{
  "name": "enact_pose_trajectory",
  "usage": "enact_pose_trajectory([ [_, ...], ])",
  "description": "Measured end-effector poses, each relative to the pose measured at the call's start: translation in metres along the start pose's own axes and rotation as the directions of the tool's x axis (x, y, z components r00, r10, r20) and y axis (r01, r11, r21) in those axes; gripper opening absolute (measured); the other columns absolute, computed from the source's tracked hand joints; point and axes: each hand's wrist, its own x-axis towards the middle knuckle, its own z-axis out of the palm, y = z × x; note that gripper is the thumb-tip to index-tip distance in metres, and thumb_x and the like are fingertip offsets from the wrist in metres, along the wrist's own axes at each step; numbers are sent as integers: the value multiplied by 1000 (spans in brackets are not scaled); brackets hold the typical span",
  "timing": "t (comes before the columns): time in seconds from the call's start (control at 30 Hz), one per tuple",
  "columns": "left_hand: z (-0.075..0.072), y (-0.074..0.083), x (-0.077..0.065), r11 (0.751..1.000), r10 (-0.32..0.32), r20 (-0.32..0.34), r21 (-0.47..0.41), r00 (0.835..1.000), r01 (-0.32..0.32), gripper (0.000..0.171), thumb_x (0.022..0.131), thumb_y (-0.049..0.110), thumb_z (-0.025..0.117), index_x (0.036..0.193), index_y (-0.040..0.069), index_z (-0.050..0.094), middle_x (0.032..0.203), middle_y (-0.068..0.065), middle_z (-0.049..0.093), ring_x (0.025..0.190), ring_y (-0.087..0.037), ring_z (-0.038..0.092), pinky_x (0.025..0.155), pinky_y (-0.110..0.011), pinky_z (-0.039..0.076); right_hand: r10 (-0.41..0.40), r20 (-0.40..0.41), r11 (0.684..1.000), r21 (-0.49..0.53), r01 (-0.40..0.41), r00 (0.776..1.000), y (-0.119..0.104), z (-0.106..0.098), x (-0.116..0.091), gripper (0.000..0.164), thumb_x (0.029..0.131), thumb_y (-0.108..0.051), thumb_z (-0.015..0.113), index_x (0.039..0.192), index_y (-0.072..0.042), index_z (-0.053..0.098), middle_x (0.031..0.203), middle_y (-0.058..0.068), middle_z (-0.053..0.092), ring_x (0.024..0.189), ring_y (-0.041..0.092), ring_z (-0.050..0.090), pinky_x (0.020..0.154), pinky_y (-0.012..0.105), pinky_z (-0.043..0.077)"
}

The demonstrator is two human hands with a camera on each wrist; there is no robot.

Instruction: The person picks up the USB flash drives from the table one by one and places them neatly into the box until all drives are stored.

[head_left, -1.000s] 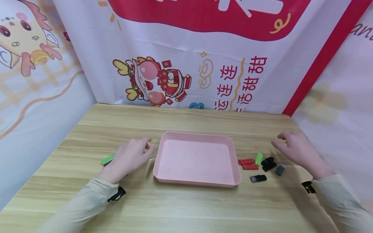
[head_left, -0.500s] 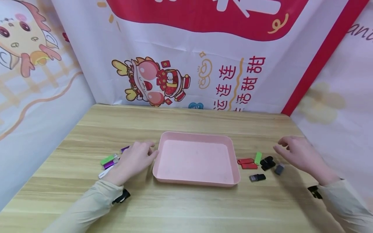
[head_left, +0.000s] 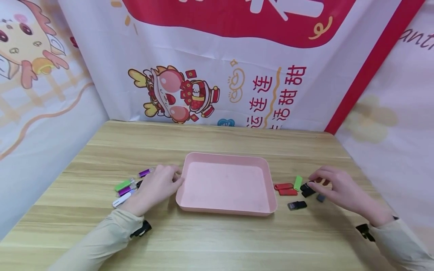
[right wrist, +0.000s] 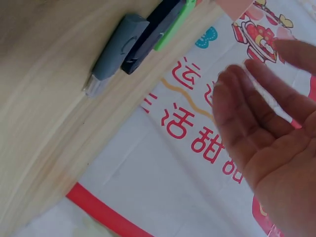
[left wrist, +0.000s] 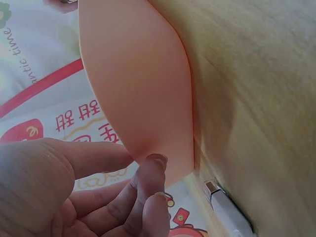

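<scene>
My left hand (head_left: 156, 188) is at the left side of a shallow pink tray (head_left: 227, 212). In the left wrist view its thumb and a finger pinch the tray's rim. My right hand (head_left: 344, 190) hovers over the right-hand group of USB flash drives with bent, loose fingers, holding nothing. Nearest its fingertips lie black flash drives (head_left: 308, 192), partly covered by the hand in the head view. A grey flash drive (right wrist: 116, 47) lies beside them. To their left are a green flash drive (head_left: 298, 183) and red flash drives (head_left: 287, 192).
A black flash drive with a clear end (head_left: 297, 205) lies nearer the front. Left of the tray are a green drive (head_left: 123, 184), purple drives (head_left: 145, 172) and a white one (head_left: 122, 199), partly behind the left hand. A printed cloth (head_left: 217, 82) stands behind the wooden table (head_left: 220, 241).
My left hand has moved right to the tray's rim, uncovering the drives on the left. My right hand has come down and left over the black drives.
</scene>
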Motion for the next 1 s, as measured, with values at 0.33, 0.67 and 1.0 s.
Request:
enact_pose_trajectory([
  [0.33, -2, 3, -1, 999, -15, 21, -35, 1000, 16, 15, 90, 13, 66, 100, 3, 72, 69, 3, 61, 50, -11, 46, 44, -27, 35, -182, 56, 974, 145, 172, 982, -5, -1, 2, 30, 76, -14, 86, 96, -30, 70, 92, -13, 63, 72, 4, 58, 59, 17, 47],
  [0.67, -2, 3, -2, 999, -15, 25, -50, 1000, 16, 14, 91, 11, 65, 100, 3, 72, 66, 3, 58, 47, -10, 43, 43, -26, 32, -223, 225, 961, 212, 176, 948, -8, 6, 1, 24, 74, -18, 87, 93, -21, 73, 93, -9, 63, 74, 8, 60, 59, 25, 51],
  [1.0, -2, 5, -3, 999, -7, 22, -47, 1000, 8, 12, 91, 11, 64, 98, 4, 72, 64, 4, 57, 47, -10, 43, 43, -26, 33, -259, 280, 959, 192, 210, 924, -5, 12, 4, 24, 74, -13, 87, 94, -17, 75, 91, -10, 61, 74, 6, 58, 58, 25, 50],
])
